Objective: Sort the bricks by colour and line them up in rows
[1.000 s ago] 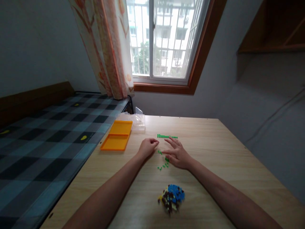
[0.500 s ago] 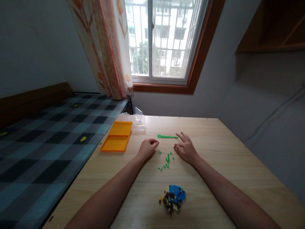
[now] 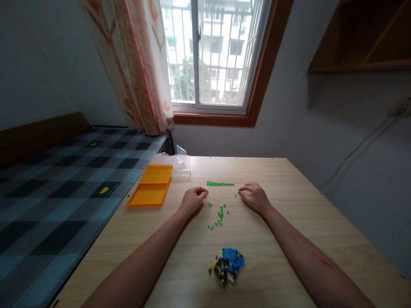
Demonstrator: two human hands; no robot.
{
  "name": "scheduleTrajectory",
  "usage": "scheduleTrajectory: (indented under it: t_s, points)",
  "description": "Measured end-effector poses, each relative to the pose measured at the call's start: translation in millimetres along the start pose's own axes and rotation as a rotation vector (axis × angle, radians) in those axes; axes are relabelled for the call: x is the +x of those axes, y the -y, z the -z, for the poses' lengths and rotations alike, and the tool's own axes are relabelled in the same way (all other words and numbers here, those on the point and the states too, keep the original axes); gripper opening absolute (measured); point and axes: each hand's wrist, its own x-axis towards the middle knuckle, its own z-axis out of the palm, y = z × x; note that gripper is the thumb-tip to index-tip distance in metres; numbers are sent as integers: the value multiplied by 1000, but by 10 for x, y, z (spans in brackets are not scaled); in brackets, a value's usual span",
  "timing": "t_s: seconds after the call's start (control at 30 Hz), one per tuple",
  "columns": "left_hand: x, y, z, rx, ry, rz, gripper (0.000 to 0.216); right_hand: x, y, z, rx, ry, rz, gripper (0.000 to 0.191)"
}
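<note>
Centrally on a pale wooden desk (image 3: pixel 305 184), small green pieces lie between two bare hands. The left hand (image 3: pixel 193 199) rests with its fingers drawn together at the tips, just short of the left end of a neat row of green pieces (image 3: pixel 220 184); whether they pinch anything cannot be told. Nearer the person, a loose scatter of green pieces (image 3: pixel 221 212) lies between the hands. One single green piece (image 3: pixel 235 195) sits just beside the fingertips of the right hand (image 3: pixel 256 198), whose thumb and forefinger are curved and slightly apart, near the row's right end.

Around them, from the left: a checked bed (image 3: pixel 64 179) beside the desk, an orange tray (image 3: pixel 147 194) with two sections, and clear plastic boxes (image 3: pixel 183 170) behind it, below a flowered curtain (image 3: pixel 141 64) and a barred window (image 3: pixel 220 55). A mixed heap of blue, brown and yellow pieces (image 3: pixel 233 258) lies between the forearms. A wooden shelf (image 3: pixel 359 67) hangs at right.

Compared with half a second ago, the left hand keeps its pose, while the right hand's fingers, spread then, have curled in beside the single piece.
</note>
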Motion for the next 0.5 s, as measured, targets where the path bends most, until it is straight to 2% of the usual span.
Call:
scheduleTrajectory:
  t_s: [0.23,0.5]
  points:
    - [15,17,-7,-3,4,-7,33,187,-110,-182,9,18,-50,23]
    - [1,5,-4,-2,1,-3,32,436,-277,-258,33,78,-73,18]
